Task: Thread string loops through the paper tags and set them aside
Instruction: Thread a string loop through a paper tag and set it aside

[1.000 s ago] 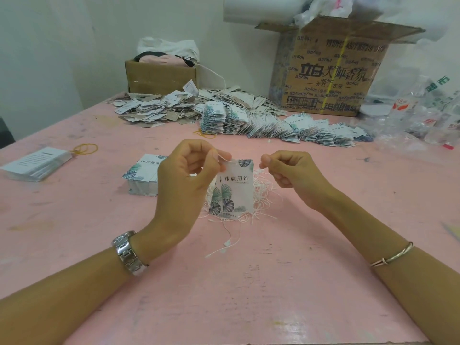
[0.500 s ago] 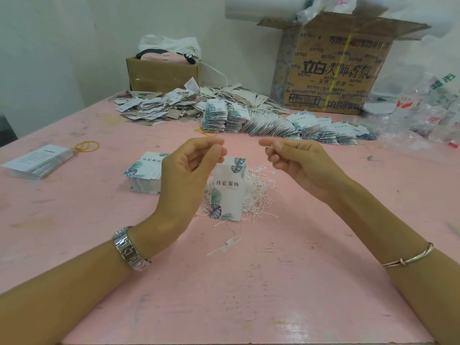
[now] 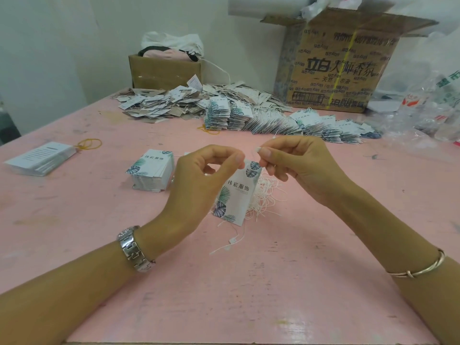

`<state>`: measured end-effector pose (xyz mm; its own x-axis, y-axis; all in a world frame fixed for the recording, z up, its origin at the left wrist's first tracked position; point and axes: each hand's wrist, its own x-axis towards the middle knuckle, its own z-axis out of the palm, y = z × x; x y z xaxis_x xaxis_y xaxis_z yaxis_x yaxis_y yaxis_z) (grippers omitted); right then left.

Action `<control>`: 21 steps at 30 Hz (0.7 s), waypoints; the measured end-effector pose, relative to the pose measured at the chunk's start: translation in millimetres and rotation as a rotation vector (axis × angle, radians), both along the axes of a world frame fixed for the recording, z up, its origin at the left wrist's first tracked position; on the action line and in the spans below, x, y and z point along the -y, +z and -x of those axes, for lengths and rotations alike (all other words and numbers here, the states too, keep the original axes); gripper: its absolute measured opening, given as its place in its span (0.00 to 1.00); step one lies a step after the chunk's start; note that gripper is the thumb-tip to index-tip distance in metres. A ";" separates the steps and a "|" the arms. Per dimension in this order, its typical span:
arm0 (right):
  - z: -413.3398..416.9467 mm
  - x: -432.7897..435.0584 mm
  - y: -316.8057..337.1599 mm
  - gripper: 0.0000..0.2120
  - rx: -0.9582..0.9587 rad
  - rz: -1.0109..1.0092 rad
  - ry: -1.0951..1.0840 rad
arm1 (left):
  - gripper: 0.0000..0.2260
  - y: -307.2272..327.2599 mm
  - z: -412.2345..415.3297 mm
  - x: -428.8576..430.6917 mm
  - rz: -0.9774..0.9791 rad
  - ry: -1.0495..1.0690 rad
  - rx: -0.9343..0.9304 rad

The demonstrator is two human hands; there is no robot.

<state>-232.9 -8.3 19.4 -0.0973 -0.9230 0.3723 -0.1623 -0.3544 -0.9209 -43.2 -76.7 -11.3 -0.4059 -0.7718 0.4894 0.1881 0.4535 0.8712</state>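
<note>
A white paper tag (image 3: 237, 192) with leaf print hangs above the pink table (image 3: 249, 295). My left hand (image 3: 199, 185) pinches its top edge between thumb and forefinger. Just to the right, my right hand (image 3: 296, 165) pinches the small white clasp end of a thin string at the tag's top corner. Beneath the tag lies a tangle of loose white strings (image 3: 265, 197). One single string with a clasp (image 3: 230, 242) lies nearer to me. A stack of unthreaded tags (image 3: 151, 174) sits left of my hands.
Rows of threaded tags (image 3: 286, 123) and a loose heap of tags (image 3: 161, 103) lie at the back. Behind them stand a small cardboard box (image 3: 164, 70) and a large printed box (image 3: 336, 66). A flat card stack (image 3: 41, 158) with yellow rubber bands (image 3: 89, 144) lies far left. Plastic bags (image 3: 435, 108) crowd the right.
My hands spread apart with the string, then came close together again at the tag's top. The tag now hangs tilted from my left fingers.
</note>
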 end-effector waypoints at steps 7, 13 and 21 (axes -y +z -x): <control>-7.3 -4.3 2.4 0.09 -0.125 0.039 -0.022 | 0.02 -1.6 -0.3 -1.2 0.109 0.011 0.081; -11.1 -6.2 3.3 0.05 -0.219 0.069 -0.021 | 0.03 -1.7 -1.5 -1.8 0.137 0.017 0.093; -15.8 -8.8 4.6 0.07 -0.290 0.086 -0.113 | 0.04 -2.2 -1.5 -1.9 0.163 0.061 0.121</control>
<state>-217.1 0.5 24.0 -0.0761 -0.8761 0.4761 -0.4561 -0.3940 -0.7980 -41.6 -74.9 -13.5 -0.4241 -0.7114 0.5604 0.0543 0.5977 0.7998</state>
